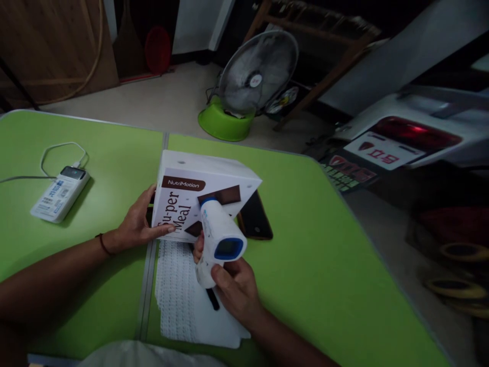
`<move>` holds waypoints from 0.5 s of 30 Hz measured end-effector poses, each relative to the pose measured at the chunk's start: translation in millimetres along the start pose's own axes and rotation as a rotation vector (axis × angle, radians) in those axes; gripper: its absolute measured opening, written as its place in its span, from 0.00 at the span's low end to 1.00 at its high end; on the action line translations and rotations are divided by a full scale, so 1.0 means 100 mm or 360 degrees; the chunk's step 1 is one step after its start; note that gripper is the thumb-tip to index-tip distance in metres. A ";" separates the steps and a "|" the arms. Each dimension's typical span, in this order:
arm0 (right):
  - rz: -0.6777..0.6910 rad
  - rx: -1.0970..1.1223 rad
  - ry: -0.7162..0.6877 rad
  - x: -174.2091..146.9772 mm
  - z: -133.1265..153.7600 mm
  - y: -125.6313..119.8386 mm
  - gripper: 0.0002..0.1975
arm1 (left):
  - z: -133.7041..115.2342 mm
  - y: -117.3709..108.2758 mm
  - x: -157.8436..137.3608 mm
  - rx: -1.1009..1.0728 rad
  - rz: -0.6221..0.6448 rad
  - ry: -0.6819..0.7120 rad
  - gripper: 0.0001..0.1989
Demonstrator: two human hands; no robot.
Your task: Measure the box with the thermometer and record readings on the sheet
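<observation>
A green table (324,244) spreads beneath both your hands, with a floor fan (255,76) standing past its far edge. Your left hand (132,224) grips the white box (171,199) by its left side, thumb over the printed face and fingers mostly hidden behind. Your right hand (239,288) is wrapped around the handle of a white handheld thermometer (216,229), its nose toward that face; you cannot tell here whether they touch. Brace the box with your left hand so it doesn't rock, and let that thumb sit clear of the spot you aim at. Hold your right wrist steady, with the dark display (228,248) turned toward you. Mind the sheets (175,295) and black pen (213,299) under your right hand; they could slide.
</observation>
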State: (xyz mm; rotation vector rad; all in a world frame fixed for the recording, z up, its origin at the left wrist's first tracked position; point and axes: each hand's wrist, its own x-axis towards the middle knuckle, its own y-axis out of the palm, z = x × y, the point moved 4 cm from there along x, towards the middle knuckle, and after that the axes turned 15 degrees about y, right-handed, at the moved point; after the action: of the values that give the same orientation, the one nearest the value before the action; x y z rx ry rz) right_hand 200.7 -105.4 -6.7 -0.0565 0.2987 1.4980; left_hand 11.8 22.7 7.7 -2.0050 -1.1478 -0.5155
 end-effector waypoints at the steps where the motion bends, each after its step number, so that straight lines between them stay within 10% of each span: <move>1: 0.0005 -0.0006 -0.0008 0.00 0.01 0.00 0.19 | 0.00 0.00 0.00 -0.0007 0.0004 -0.0008 0.39; 15: 0.0031 0.0028 -0.0035 0.00 -0.04 -0.02 0.17 | -0.01 -0.01 0.00 0.0037 0.0005 0.0001 0.34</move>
State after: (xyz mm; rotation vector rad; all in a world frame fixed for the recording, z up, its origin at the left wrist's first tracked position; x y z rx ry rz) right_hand 202.5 -106.9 -10.7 -0.0230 0.2955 1.5145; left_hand 10.6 22.2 8.7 -1.9862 -1.1451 -0.4992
